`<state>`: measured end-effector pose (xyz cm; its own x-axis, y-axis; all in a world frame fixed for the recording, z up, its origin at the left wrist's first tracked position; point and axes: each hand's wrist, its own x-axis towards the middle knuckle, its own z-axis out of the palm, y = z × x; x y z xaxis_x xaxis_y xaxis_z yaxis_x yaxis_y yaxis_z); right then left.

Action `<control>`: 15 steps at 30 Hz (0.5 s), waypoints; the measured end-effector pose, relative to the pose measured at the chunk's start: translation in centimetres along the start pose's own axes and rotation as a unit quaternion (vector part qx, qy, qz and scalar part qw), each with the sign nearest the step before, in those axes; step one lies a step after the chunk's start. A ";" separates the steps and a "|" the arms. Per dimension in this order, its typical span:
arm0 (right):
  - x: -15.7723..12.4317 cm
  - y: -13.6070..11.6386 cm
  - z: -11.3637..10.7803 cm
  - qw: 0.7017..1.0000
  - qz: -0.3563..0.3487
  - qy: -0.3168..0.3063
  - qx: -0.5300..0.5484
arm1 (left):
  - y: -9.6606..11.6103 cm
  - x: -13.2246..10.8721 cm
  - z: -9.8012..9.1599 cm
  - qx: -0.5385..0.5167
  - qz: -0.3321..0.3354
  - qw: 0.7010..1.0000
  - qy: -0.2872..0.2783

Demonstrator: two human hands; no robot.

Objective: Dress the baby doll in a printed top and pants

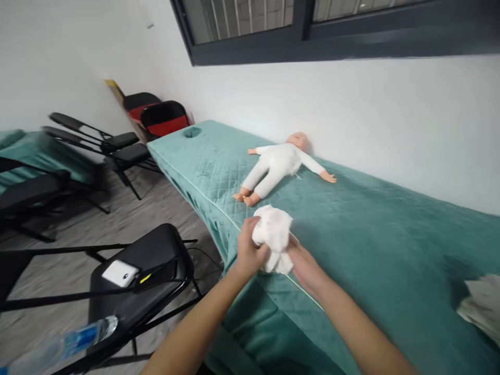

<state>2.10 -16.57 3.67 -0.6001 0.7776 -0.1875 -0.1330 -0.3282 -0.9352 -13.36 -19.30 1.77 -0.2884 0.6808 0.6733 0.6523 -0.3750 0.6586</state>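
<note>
A crumpled white cloth (274, 227) is held up between both of my hands, over the near edge of the green padded bed (375, 245). My left hand (250, 247) grips its left side with the thumb pressed on the front. On the right side, my right hand (302, 260) has hold of it, its fingers partly hidden behind the fabric. Beyond the cloth a baby doll (279, 159) in a white suit lies on its back, arms spread, its feet toward me and its head near the wall.
Close on the left stands a black folding chair (172, 250) carrying a white phone (120, 273); a plastic bottle (78, 338) lies beside it. More chairs (121, 140) stand farther left. A greyish cloth (484, 304) lies at the bed's right. The wall and window (304, 31) bound the far side.
</note>
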 end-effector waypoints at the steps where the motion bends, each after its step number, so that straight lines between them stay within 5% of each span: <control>1: 0.6 0.8 1.1 1.000 0.002 -0.031 0.004 | -1.8 0.3 -1.4 0.014 -0.044 0.998 0.036; 6: -0.8 6.8 4.4 0.973 0.064 -0.182 -0.124 | -12.1 0.5 -9.1 0.150 -0.215 0.943 0.203; 9: -3.8 9.6 4.8 0.924 0.100 -0.242 -0.279 | -17.3 -0.2 -13.7 0.299 -0.369 0.853 0.217; 12: -6.4 10.7 4.5 0.903 0.104 -0.259 -0.325 | -20.0 -1.1 -18.3 0.354 -0.437 0.798 0.217; 15: -7.2 10.5 3.9 0.905 0.102 -0.256 -0.323 | -20.4 -1.9 -22.9 0.401 -0.481 0.756 0.191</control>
<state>1.93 -27.69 -3.64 -0.8689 0.3319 -0.3672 0.4119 0.0734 -0.9083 -42.21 -27.32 -5.22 -0.9813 0.1058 0.1605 0.1816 0.7841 0.5934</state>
